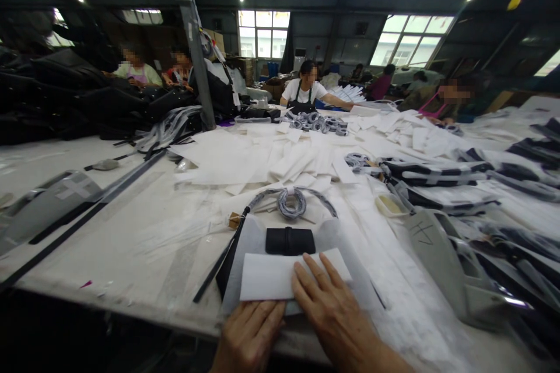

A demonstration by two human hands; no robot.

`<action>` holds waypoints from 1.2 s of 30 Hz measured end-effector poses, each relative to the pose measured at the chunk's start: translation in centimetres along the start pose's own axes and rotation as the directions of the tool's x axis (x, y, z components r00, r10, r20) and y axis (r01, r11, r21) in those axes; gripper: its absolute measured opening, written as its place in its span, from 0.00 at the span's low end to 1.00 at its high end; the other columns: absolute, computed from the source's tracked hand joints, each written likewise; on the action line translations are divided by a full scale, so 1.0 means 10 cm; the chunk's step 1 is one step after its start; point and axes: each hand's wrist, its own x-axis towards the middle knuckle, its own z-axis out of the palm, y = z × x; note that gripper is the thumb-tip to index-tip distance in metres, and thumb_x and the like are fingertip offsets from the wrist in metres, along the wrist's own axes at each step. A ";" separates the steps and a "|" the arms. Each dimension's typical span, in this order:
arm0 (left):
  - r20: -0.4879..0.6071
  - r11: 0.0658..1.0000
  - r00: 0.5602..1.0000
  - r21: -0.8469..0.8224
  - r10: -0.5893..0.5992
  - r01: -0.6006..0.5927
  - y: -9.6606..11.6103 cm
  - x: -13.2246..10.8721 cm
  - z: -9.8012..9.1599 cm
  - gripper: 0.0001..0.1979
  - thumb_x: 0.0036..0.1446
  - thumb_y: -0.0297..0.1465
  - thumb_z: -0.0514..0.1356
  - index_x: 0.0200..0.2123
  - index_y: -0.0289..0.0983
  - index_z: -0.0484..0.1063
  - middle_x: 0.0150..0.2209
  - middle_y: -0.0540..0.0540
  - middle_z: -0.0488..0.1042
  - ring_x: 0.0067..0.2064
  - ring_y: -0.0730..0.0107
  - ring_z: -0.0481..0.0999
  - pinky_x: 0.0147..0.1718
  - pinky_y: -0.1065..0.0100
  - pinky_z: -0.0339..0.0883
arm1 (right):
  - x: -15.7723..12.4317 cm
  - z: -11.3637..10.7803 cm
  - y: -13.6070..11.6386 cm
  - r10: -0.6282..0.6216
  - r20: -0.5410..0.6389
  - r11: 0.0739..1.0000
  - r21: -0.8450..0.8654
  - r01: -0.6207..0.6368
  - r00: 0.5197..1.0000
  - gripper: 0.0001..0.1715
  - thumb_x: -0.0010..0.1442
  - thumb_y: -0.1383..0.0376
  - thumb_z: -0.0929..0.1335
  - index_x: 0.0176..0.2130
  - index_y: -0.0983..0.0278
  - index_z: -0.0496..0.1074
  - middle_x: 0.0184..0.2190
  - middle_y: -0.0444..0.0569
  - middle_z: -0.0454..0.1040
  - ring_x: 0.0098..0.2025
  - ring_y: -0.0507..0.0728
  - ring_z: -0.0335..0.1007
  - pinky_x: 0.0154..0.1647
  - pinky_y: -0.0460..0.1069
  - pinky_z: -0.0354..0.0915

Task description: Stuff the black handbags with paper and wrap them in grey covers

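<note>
A black handbag [227, 265] lies in front of me, mostly covered by whitish tissue paper [240, 239]. Its dark closure tab [290, 240] shows through the middle, and its wrapped handle [262, 193] arches away from me around a wrapped coil [291, 204]. Across the bag's near part rests a folded white foam sheet [266, 277]. My right hand [328, 303] presses on the sheet's right side, fingers stretched out. My left hand [254, 329] is flat along its near edge, fingers extended; I cannot tell whether the fingertips go under it.
Grey tape dispensers [444, 262] [65, 204] stand at right and left. Loose white sheets [301, 157] cover the table's middle. Wrapped straps [315, 122] lie beyond. Wrapped black bags [437, 175] are piled at right, black bags [79, 90] at far left. A co-worker [306, 90] reaches across the far side.
</note>
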 end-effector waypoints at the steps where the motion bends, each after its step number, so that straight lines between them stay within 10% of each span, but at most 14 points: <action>1: -0.001 0.999 1.000 0.028 0.025 -0.025 0.03 0.03 -0.06 0.12 0.68 0.23 0.53 0.46 0.33 0.76 0.37 0.43 0.81 0.38 0.67 0.81 0.38 0.68 0.74 | 0.01 0.01 0.00 -0.012 0.037 1.000 -0.007 0.012 0.999 0.16 0.66 0.69 0.63 0.51 0.64 0.73 0.53 0.50 0.75 0.58 0.63 0.67 0.62 0.61 0.59; 4: -0.022 0.996 0.997 0.050 0.075 -0.074 0.11 0.23 -0.22 0.09 0.68 0.24 0.55 0.44 0.33 0.75 0.31 0.46 0.80 0.32 0.70 0.80 0.34 0.71 0.74 | 0.00 0.05 -0.02 0.005 0.138 1.000 -0.007 -0.004 0.990 0.15 0.64 0.69 0.66 0.51 0.62 0.72 0.55 0.51 0.74 0.57 0.64 0.68 0.60 0.62 0.61; 9: 0.104 0.994 0.995 0.109 0.001 -0.013 -0.01 0.51 -0.06 0.18 0.70 0.26 0.46 0.56 0.31 0.69 0.50 0.38 0.79 0.52 0.61 0.79 0.50 0.59 0.76 | -0.03 0.10 -0.09 0.083 0.213 0.996 0.005 -0.086 0.974 0.26 0.63 0.69 0.66 0.60 0.62 0.67 0.58 0.54 0.72 0.58 0.67 0.68 0.58 0.65 0.64; 22: 0.218 0.998 0.974 -0.020 0.067 -0.064 -0.26 0.29 0.14 0.17 0.71 0.30 0.48 0.58 0.35 0.68 0.55 0.40 0.76 0.58 0.63 0.74 0.56 0.59 0.71 | -0.18 0.04 -0.14 0.151 0.330 0.966 0.152 -0.210 0.932 0.50 0.55 0.45 0.73 0.64 0.72 0.63 0.63 0.64 0.66 0.63 0.69 0.64 0.62 0.62 0.62; 26: 0.332 0.989 0.933 0.009 0.137 -0.148 -0.22 0.30 0.13 0.24 0.69 0.37 0.53 0.63 0.30 0.61 0.59 0.37 0.72 0.62 0.58 0.69 0.60 0.53 0.66 | -0.24 0.19 -0.25 0.190 0.183 0.975 0.075 -0.207 0.964 0.46 0.56 0.48 0.74 0.63 0.72 0.64 0.62 0.64 0.67 0.63 0.69 0.64 0.63 0.63 0.60; 36: 0.374 0.876 0.908 0.354 0.189 -0.328 -0.02 0.19 0.25 0.23 0.66 0.23 0.45 0.62 0.25 0.63 0.60 0.31 0.69 0.60 0.54 0.70 0.59 0.55 0.61 | -0.19 -0.06 0.13 0.049 0.419 0.942 0.281 -0.181 0.907 0.46 0.53 0.62 0.77 0.65 0.72 0.62 0.64 0.64 0.65 0.66 0.66 0.60 0.67 0.61 0.56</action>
